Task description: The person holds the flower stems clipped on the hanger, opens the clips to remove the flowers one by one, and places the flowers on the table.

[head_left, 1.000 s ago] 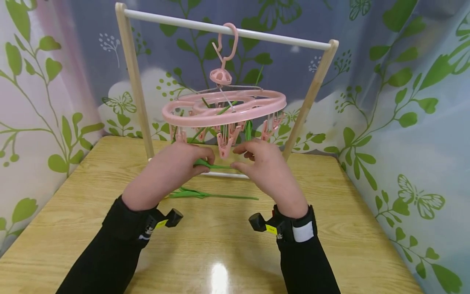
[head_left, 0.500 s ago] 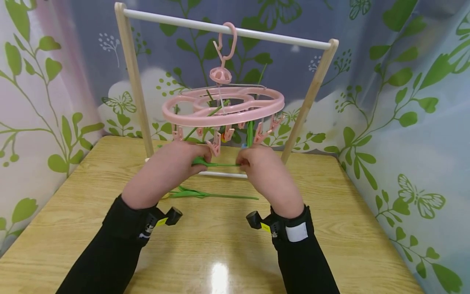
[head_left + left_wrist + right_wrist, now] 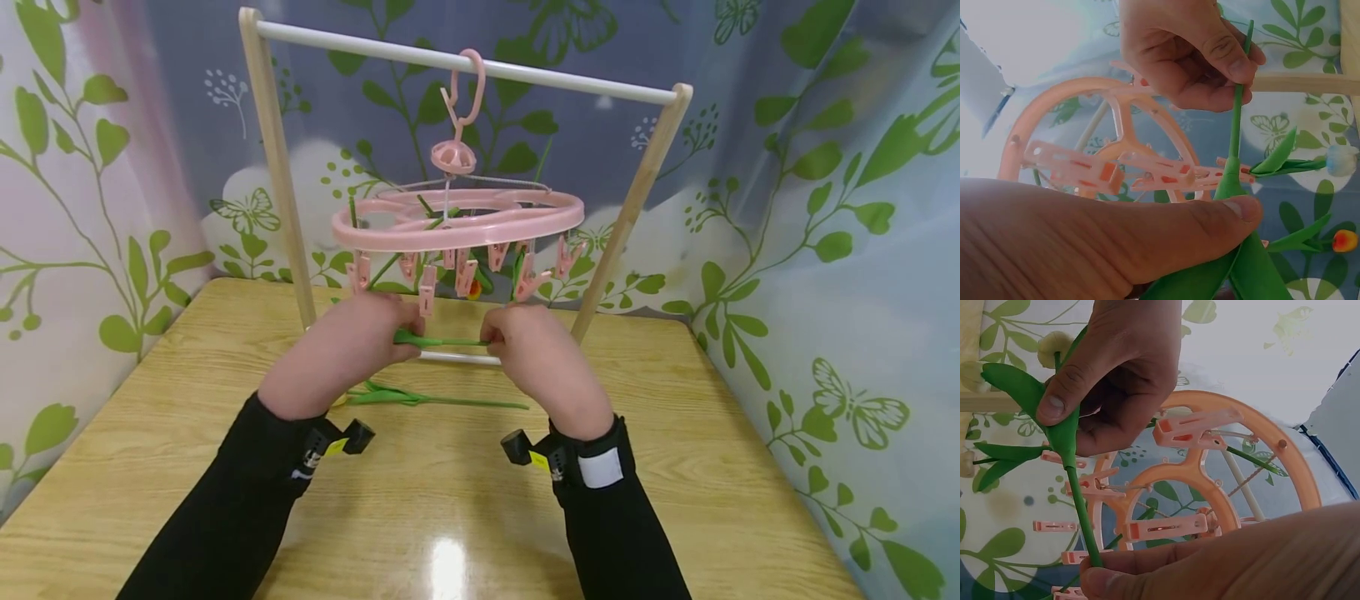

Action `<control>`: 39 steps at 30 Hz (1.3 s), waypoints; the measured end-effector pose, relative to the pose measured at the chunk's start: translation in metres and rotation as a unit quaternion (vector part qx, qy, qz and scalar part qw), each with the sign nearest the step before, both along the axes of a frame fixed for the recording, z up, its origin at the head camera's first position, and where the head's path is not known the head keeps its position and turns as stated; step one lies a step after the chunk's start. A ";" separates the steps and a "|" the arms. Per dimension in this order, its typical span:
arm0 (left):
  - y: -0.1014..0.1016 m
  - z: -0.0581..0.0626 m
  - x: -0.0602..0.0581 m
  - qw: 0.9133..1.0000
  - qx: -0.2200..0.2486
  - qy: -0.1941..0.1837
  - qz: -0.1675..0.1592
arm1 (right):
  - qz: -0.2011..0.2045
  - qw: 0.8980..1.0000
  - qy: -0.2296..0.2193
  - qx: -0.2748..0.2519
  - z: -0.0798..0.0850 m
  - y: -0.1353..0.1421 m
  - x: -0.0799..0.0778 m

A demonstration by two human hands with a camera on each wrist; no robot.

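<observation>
An artificial tulip [image 3: 442, 342] lies level between my hands below a pink clip hanger [image 3: 457, 240]. My left hand [image 3: 356, 337] pinches it at the green leaves, thumb across them in the left wrist view. My right hand [image 3: 536, 354] pinches the thin stem [image 3: 1082, 512] near its end. In the right wrist view, a pale bloom [image 3: 1054, 349] shows beyond the left hand; the head view hides it. Several pink clips [image 3: 427, 292] dangle just above the hands. An orange tulip [image 3: 1344, 240] and a whitish-blue tulip [image 3: 1341, 160] hang from the hanger.
The hanger hooks over a white rod [image 3: 375, 46] on a wooden frame [image 3: 279, 167]. Another tulip [image 3: 405, 397] lies on the wooden table [image 3: 420, 492], nearer than the frame's lower bar [image 3: 457, 358]. Leaf-patterned curtains [image 3: 847, 275] enclose the back and sides.
My right hand has moved slightly down and now pinches the stem, where earlier its fingers were spread apart. The hanger has turned and swayed, shifting its clips. The left hand keeps its hold.
</observation>
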State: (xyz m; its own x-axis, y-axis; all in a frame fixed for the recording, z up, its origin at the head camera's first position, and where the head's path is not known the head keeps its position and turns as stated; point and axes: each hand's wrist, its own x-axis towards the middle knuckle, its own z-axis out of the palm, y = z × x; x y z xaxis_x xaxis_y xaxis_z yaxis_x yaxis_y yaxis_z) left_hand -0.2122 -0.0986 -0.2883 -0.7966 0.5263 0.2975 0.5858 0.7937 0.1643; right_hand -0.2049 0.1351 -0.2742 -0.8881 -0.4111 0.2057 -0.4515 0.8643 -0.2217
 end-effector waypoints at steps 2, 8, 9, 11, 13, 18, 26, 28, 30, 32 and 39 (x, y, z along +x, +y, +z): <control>0.000 0.000 0.000 1.000 -0.006 0.005 -0.002 | 0.000 1.000 0.001 0.001 -0.001 0.000 -0.001; 0.001 -0.002 0.000 1.000 -0.022 0.006 0.000 | 0.000 1.000 -0.007 0.019 -0.003 0.000 -0.003; 0.001 -0.003 0.000 1.000 -0.022 0.003 -0.001 | 0.002 1.000 -0.007 0.026 -0.004 0.000 -0.004; 0.001 -0.006 -0.001 1.000 -0.020 0.000 -0.005 | 0.007 0.999 -0.005 0.041 -0.006 0.000 -0.006; 0.000 -0.009 -0.003 1.000 -0.023 0.005 -0.013 | 0.014 0.999 -0.002 0.052 -0.010 0.000 -0.008; -0.001 -0.015 -0.007 0.999 -0.027 0.012 -0.023 | 0.026 0.998 -0.002 0.054 -0.017 0.002 -0.012; 0.000 -0.021 -0.015 1.000 -0.028 -0.005 -0.013 | 0.027 0.999 -0.008 0.039 -0.026 0.002 -0.020; 0.000 -0.025 -0.018 0.999 -0.032 -0.003 -0.021 | 0.021 0.999 -0.025 0.027 -0.030 0.002 -0.023; -0.001 -0.029 -0.021 0.999 -0.030 -0.004 -0.030 | 0.016 0.999 -0.044 0.020 -0.034 0.002 -0.027; -0.002 -0.032 -0.022 0.999 -0.028 -0.005 -0.039 | 0.013 0.998 -0.055 0.025 -0.037 0.001 -0.030; -0.002 -0.036 -0.026 0.997 -0.052 -0.009 -0.049 | 0.016 0.996 -0.065 0.059 -0.041 -0.002 -0.037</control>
